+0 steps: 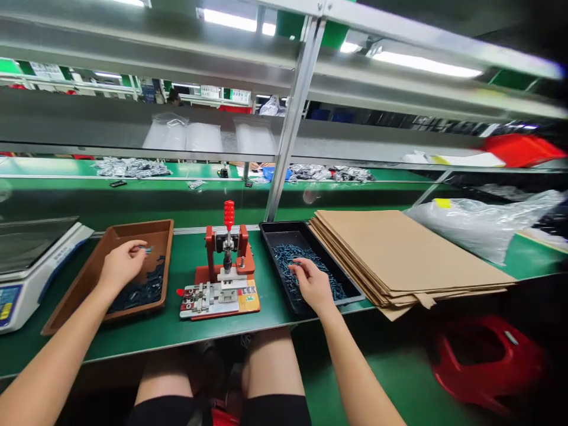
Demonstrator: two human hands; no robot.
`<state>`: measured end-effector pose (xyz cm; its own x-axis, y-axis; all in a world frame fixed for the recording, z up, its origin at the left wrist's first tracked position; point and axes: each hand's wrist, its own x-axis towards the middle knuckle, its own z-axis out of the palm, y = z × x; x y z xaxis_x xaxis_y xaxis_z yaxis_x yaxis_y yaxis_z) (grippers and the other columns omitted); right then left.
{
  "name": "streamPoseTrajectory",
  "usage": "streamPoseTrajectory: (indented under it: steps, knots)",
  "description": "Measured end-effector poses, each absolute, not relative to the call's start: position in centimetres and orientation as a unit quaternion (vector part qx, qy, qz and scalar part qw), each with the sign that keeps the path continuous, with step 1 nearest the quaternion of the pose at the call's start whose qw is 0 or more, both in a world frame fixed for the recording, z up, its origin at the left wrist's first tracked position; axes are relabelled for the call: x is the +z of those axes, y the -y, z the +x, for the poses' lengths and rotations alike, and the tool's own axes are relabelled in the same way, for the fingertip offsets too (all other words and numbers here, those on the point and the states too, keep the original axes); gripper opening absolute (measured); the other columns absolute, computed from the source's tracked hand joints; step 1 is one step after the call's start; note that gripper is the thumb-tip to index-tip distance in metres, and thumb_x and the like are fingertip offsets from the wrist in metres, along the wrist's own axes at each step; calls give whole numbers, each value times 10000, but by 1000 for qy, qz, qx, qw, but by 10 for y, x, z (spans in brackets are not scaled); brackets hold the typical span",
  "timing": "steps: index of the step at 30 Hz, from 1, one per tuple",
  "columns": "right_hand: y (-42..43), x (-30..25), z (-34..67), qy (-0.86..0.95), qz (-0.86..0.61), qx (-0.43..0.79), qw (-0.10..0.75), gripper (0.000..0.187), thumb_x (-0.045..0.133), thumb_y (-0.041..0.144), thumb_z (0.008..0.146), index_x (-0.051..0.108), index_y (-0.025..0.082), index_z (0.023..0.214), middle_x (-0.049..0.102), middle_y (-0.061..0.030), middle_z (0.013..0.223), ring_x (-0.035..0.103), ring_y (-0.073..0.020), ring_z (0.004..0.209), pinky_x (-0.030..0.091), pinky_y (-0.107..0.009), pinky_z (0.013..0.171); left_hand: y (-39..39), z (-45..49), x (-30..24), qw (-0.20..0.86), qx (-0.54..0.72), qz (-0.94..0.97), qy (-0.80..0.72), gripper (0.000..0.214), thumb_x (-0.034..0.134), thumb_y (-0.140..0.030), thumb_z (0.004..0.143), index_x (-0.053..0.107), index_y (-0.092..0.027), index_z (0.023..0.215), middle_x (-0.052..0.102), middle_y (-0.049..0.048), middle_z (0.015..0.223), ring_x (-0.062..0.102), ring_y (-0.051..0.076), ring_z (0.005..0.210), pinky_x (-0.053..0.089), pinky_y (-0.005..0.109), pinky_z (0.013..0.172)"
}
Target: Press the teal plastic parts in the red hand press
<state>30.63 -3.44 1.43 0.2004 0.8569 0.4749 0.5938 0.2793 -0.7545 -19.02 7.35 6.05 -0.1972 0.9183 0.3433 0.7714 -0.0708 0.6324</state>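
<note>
My left hand (120,264) is above a brown tray (133,234), its fingertips pinching a small bluish piece (148,249). Dark, flat-looking small parts (144,291) lie in a heap inside that tray. Over a black tray (284,231) on the other side, my right hand (314,285) has its thumb and fingers drawn together; whatever is between them is too small to make out. Many thin, dark blue, pin-like pieces (286,254) fill the black tray. Between the two trays stands a toggle-clamp press (228,266) with a red upright handle, touched by neither hand.
A weighing scale (39,266) stands at the far left. Stacked cardboard sheets (399,248) lie right of the black tray, with a plastic bag (479,222) behind. A metal post (295,118) and shelf (213,152) rise behind the bench. A red stool (488,361) is at lower right.
</note>
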Motion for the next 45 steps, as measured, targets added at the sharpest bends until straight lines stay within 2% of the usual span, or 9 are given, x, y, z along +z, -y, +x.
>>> streamPoseTrajectory:
  steps: [3, 6, 11, 15, 19, 22, 28, 36, 45]
  knots:
    - [54, 14, 263, 638, -554, 90, 528, 178, 518, 322, 955, 664, 227, 996, 706, -68, 928, 675, -211, 821, 539, -332, 761, -26, -148, 63, 208, 406, 638, -620, 400, 590, -487, 785, 709, -202, 1038, 755, 56, 844, 712, 225, 775, 592, 342, 753]
    - [60, -4, 220, 678, -520, 115, 507, 171, 481, 268, 950, 645, 221, 950, 665, -59, 869, 632, -197, 768, 520, -314, 720, 10, -97, 52, 253, 377, 684, -571, 372, 624, -469, 786, 744, -214, 1028, 762, 54, 861, 685, 219, 733, 575, 333, 714]
    - [45, -47, 198, 635, -536, 191, 523, 195, 450, 272, 944, 629, 210, 898, 667, -59, 871, 630, -205, 803, 523, -331, 762, 16, -43, 23, 197, 276, 779, -527, 262, 558, -370, 874, 781, -248, 937, 753, 82, 873, 669, 267, 841, 546, 412, 825]
    - [41, -57, 206, 565, -549, 260, 559, 233, 473, 332, 937, 659, 193, 954, 686, -73, 910, 642, -196, 764, 541, -315, 694, 4, -23, 7, 136, 257, 812, -506, 243, 524, -233, 858, 765, -207, 841, 727, 134, 1061, 613, 330, 1049, 507, 486, 932]
    - [41, -58, 204, 556, -514, 322, 569, 269, 487, 356, 947, 679, 199, 1049, 703, -81, 933, 674, -186, 730, 570, -319, 678, 3, -9, 2, 100, 197, 821, -527, 247, 504, -147, 827, 739, -179, 896, 706, 146, 1053, 611, 324, 1016, 498, 475, 914]
    - [38, -61, 201, 532, -509, 342, 584, 248, 553, 351, 925, 664, 214, 1099, 719, -71, 915, 702, -198, 752, 593, -337, 709, 6, -6, 6, 92, 146, 825, -539, 228, 487, -149, 852, 712, -168, 888, 702, 135, 1026, 617, 308, 999, 495, 453, 903]
    - [39, -54, 203, 609, -506, 229, 566, 164, 531, 254, 930, 692, 227, 912, 703, -71, 974, 670, -214, 925, 554, -357, 832, 6, -3, 12, 70, 118, 826, -546, 236, 482, -203, 901, 713, -156, 900, 715, 134, 998, 632, 310, 977, 499, 440, 875]
    - [34, -43, 190, 666, -480, 250, 513, 114, 582, 225, 886, 693, 211, 866, 672, -55, 905, 645, -197, 834, 536, -316, 762, 7, -5, 14, 107, 133, 829, -532, 213, 627, -268, 817, 746, -201, 981, 735, 101, 1040, 637, 317, 1039, 500, 432, 921]
    - [18, -44, 169, 695, -465, 275, 474, 269, 611, 138, 832, 765, 252, 1021, 750, -46, 1038, 689, -223, 960, 538, -370, 920, 2, -11, 18, 148, 140, 838, -506, 306, 740, -310, 751, 755, -220, 1042, 745, 86, 1074, 644, 321, 1055, 513, 428, 931]
